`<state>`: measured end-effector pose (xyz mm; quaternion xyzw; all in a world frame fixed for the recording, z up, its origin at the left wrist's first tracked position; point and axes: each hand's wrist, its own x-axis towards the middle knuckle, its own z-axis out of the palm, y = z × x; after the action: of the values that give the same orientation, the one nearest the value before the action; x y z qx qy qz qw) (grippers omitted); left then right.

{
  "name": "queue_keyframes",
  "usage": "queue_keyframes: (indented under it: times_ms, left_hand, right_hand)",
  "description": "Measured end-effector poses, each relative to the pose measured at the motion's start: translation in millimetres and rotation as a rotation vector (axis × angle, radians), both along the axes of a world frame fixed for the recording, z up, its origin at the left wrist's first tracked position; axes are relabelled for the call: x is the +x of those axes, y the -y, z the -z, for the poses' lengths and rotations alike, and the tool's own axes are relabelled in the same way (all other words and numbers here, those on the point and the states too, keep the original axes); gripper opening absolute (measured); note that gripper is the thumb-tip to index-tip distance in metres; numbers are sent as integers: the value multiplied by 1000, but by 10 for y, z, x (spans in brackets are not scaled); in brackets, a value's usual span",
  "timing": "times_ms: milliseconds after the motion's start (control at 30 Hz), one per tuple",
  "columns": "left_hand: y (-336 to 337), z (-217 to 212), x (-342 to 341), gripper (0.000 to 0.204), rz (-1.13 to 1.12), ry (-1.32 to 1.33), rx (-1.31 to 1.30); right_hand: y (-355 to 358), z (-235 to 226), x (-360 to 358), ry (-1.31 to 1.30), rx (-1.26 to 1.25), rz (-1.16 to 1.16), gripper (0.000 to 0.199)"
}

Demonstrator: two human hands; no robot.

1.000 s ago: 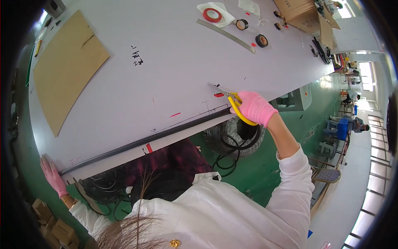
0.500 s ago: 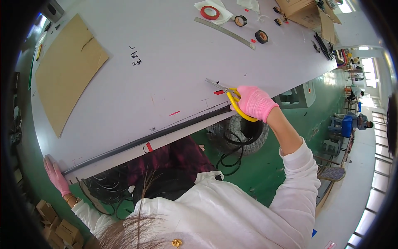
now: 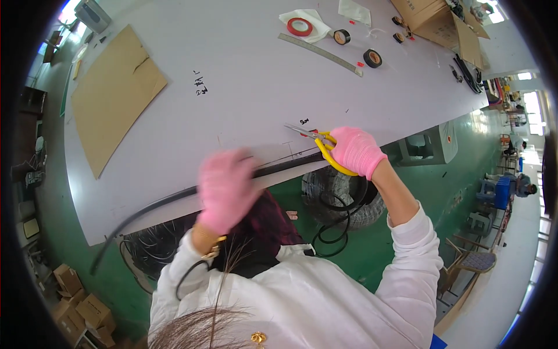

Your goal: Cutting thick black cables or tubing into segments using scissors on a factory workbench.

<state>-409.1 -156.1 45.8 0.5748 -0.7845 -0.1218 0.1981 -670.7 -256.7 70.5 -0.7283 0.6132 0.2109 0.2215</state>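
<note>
My right hand (image 3: 356, 152), in a pink glove, is closed round a yellow-handled tool (image 3: 328, 157) with slim pointed metal jaws, scissors or long-nose pliers. Its jaws point left over the table. A long black tube (image 3: 168, 199) runs along the table's near edge. The tube's right end meets my right hand; whether the fingers pinch it is hidden. My left hand (image 3: 225, 189), also pink-gloved, is over the tube's middle and smeared by motion, so its grip is unclear. Beyond it, the tube's left end bends down past the table edge.
On the pale table (image 3: 244, 104) lie a cardboard sheet (image 3: 116, 102), a steel ruler (image 3: 319, 53), a red tape roll (image 3: 299, 27) and black tape rolls (image 3: 372, 58). A carton (image 3: 427, 23) stands far right. Coiled black tubing (image 3: 334, 203) is below the near edge.
My left hand has left the table's left corner and moved right to the tube's middle. The tube's left end, straight on the table before, now droops over the edge. The right hand keeps its tool.
</note>
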Motion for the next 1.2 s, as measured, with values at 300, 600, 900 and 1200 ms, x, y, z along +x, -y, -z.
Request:
queue_keyframes:
  times_ms: [300, 600, 900, 1200]
  left_hand:
    - [324, 23, -912, 27, 55, -121, 170]
    - [304, -425, -619, 19, 173, -587, 699]
    - [132, -657, -310, 13, -57, -699, 763]
    - [-83, -652, -206, 12, -77, -800, 816]
  right_hand:
    - [-557, 71, -188, 843, -233, 225, 25]
    - [-766, -353, -49, 939, -17, 234, 20]
    - [-1929, -104, 257, 1431, 127, 449, 17]
    - [-2115, 364, 772, 1360, 39, 581, 10]
